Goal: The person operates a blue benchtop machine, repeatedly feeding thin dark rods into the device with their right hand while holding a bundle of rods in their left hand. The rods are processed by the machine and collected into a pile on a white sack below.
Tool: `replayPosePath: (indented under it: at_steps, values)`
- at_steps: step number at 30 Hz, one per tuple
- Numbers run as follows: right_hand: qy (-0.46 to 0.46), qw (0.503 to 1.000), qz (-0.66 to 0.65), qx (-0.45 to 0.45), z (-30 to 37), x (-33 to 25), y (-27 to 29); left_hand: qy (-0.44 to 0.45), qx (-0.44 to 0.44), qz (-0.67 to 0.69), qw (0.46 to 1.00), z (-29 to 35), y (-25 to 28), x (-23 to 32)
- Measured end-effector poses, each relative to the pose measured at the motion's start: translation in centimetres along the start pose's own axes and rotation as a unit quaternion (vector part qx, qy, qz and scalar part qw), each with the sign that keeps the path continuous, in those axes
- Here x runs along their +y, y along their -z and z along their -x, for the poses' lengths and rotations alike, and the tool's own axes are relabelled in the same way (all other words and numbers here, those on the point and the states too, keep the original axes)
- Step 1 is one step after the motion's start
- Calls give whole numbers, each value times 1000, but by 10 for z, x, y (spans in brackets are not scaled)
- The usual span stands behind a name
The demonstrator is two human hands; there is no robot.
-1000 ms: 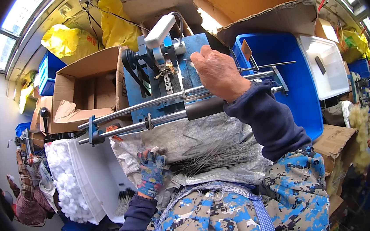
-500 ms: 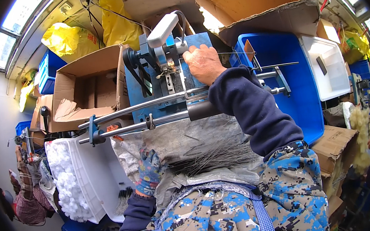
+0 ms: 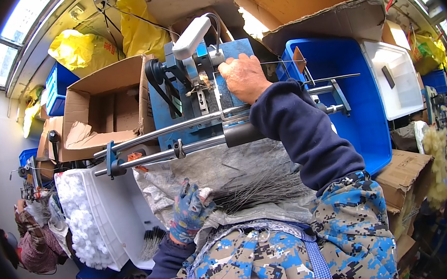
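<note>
1. Bright windows (image 3: 22, 21) show at both upper corners of a crowded workroom, with yellow bags (image 3: 85, 49) and a large torn cardboard box (image 3: 325, 28) along the back.
2. Straight ahead sits a blue machine (image 3: 237, 49), with two metal rails (image 3: 195, 122) crossing in front of it.
3. Over the machine's right part, the bare right hand (image 3: 244, 78) has its fingers curled down; a thin wire (image 3: 283, 61) runs out from beneath it toward the blue bin (image 3: 370, 126). I cannot tell whether its grip is clenched on that wire.
4. Lower down, the left hand (image 3: 190, 211), in a flowered glove, is partly curled at the left end of loose thin wires (image 3: 257, 190) lying on a whitish sheet (image 3: 210, 167); its grip cannot be made out.
5. Left of the sheet stands a white tub (image 3: 125, 201), beside fluffy white pieces (image 3: 84, 220).
</note>
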State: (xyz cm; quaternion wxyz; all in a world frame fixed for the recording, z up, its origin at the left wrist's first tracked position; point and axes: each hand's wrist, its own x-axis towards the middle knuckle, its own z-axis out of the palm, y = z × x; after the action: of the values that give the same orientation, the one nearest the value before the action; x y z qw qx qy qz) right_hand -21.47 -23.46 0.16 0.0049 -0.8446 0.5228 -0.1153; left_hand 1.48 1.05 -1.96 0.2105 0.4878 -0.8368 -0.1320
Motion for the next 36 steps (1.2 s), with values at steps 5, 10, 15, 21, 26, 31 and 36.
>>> replayPosePath:
  at_steps: [5, 10, 15, 21, 26, 31, 36]
  values:
    - [-11, 1000, 0, -14, 0, 1, 1, 38, -44, 30, 998, -6, 4, 9]
    - [-12, 998, -48, -29, -5, 2, -2, 25, -37, 43, 998, -5, 1, 9]
    - [-65, 995, -63, -34, -5, 2, -1, 48, -61, 43, 996, -3, -4, 15]
    - [-83, 996, 22, 2, 15, 10, 8, 32, -59, 32, 997, -6, 5, 17]
    - [-50, 998, -18, -22, 52, 8, 24, 25, -43, 31, 998, -5, 1, 20]
    - [-87, 991, -97, -24, 53, 12, 26, -9, -82, 64, 995, -24, 8, 35]
    - [-85, 987, -115, -68, 50, 9, 25, 32, -40, 58, 997, -8, 0, 26]
